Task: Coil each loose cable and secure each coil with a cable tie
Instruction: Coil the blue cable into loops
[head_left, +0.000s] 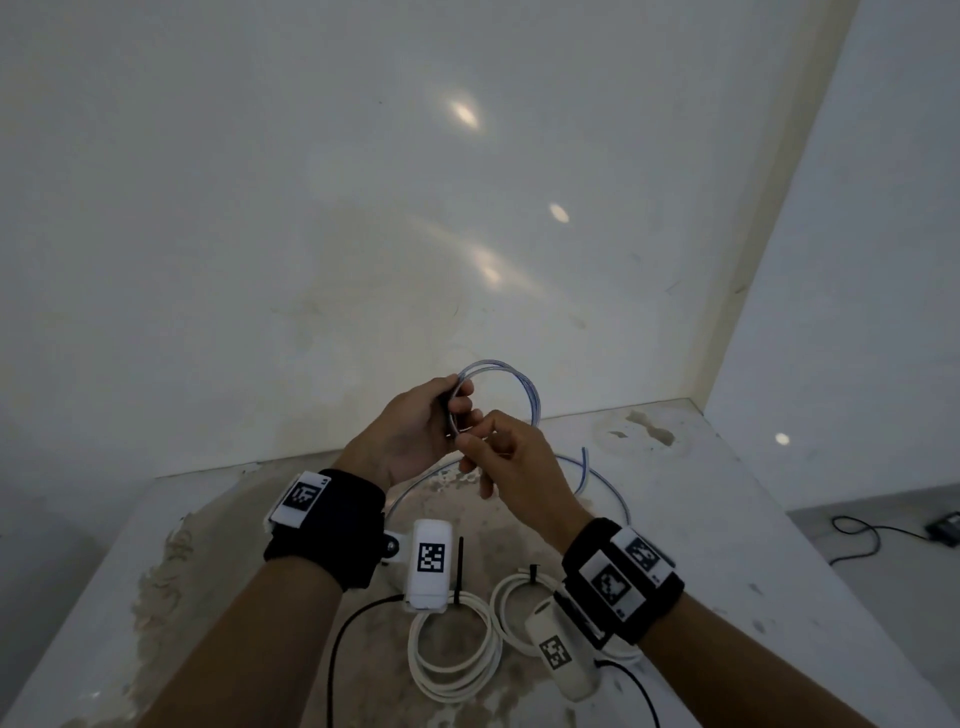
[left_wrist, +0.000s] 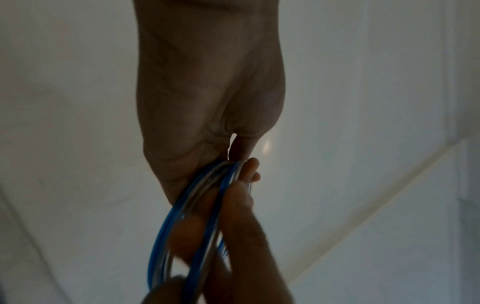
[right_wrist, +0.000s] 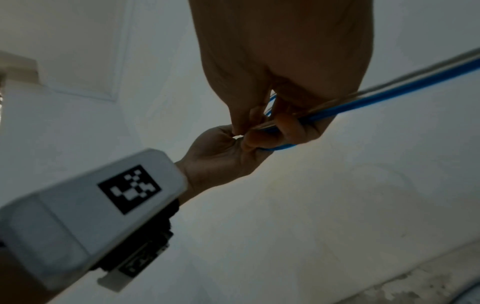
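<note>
A thin blue-and-white cable (head_left: 524, 382) is wound into a few loops held up above the table. My left hand (head_left: 451, 410) grips the loops at their left side, fingers curled round the bundle. My right hand (head_left: 480, 441) pinches the same cable just beside the left fingers. The cable's loose tail (head_left: 602, 480) lies curved on the table behind my right wrist. In the left wrist view the blue strands (left_wrist: 207, 197) run through my left hand (left_wrist: 221, 152). In the right wrist view my right hand (right_wrist: 262, 123) pinches the cable (right_wrist: 389, 95).
Two white cable coils (head_left: 452, 654) (head_left: 511, 597) lie on the stained white table (head_left: 727, 545) near my wrists, each with a black cable tie (head_left: 459, 569) sticking up. White walls close the far side. On the floor at right lies a black cord (head_left: 862, 535).
</note>
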